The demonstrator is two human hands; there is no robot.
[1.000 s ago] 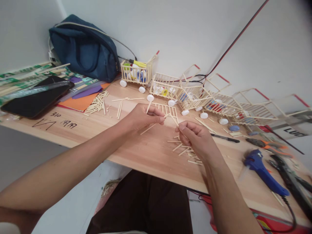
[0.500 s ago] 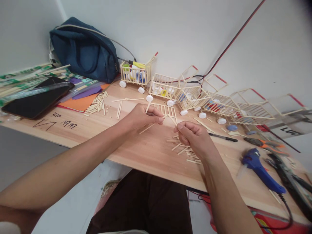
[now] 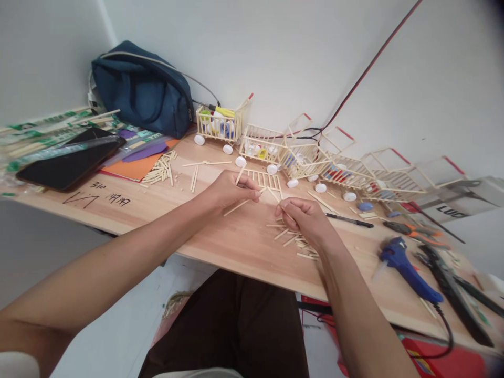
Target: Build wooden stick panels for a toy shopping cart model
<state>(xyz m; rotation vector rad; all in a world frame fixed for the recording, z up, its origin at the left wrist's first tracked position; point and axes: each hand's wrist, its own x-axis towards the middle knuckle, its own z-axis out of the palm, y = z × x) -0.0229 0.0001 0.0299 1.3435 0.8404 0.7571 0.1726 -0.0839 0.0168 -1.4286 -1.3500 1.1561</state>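
Observation:
My left hand [image 3: 236,188] is closed on thin wooden sticks; one stick [image 3: 241,173] pokes up past the fingers and another [image 3: 235,208] slants down below them. My right hand [image 3: 297,211] pinches a short wooden stick [image 3: 273,195], its far end close to my left fingertips. Whether the sticks touch there I cannot tell. Just behind my hands a flat ladder-like stick panel [image 3: 263,178] lies on the table. Loose short sticks [image 3: 303,244] are scattered beneath and in front of my right hand.
Several small stick-built carts [image 3: 220,126] with disc wheels stand along the wall. At right lie a blue glue gun [image 3: 409,268], orange-handled pliers [image 3: 413,231] and a black pen [image 3: 348,219]. To the left are a stick pile [image 3: 161,169], a dark phone-like slab [image 3: 66,160] and a blue bag [image 3: 144,92].
The camera view has shifted slightly, so the right-hand tools and carts appear further left. Both hands keep their grips, and the right hand stays close to the left.

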